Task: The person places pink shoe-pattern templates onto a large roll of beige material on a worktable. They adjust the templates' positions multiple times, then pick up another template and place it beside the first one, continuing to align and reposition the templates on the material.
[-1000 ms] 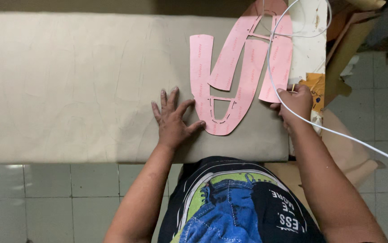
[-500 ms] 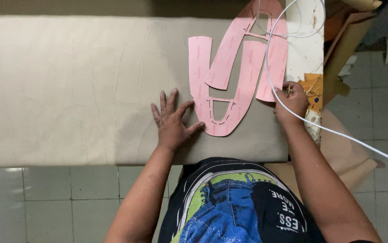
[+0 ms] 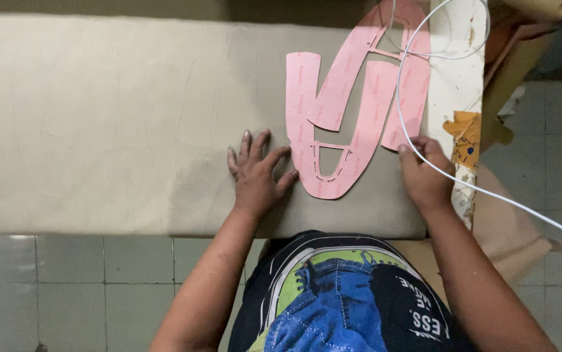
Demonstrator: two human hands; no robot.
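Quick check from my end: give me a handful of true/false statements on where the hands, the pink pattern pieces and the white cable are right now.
1. The left hand lies flat, fingers spread, on the beige cloth. True.
2. The right hand is lifted clear of the table. False: it rests at the lower right edge of the pink pattern pieces.
3. The white cable passes over the right hand. True.
4. The pink pieces are stacked on the tiled floor. False: they lie on the cloth.
5. The left hand grips scissors. False: it holds nothing.
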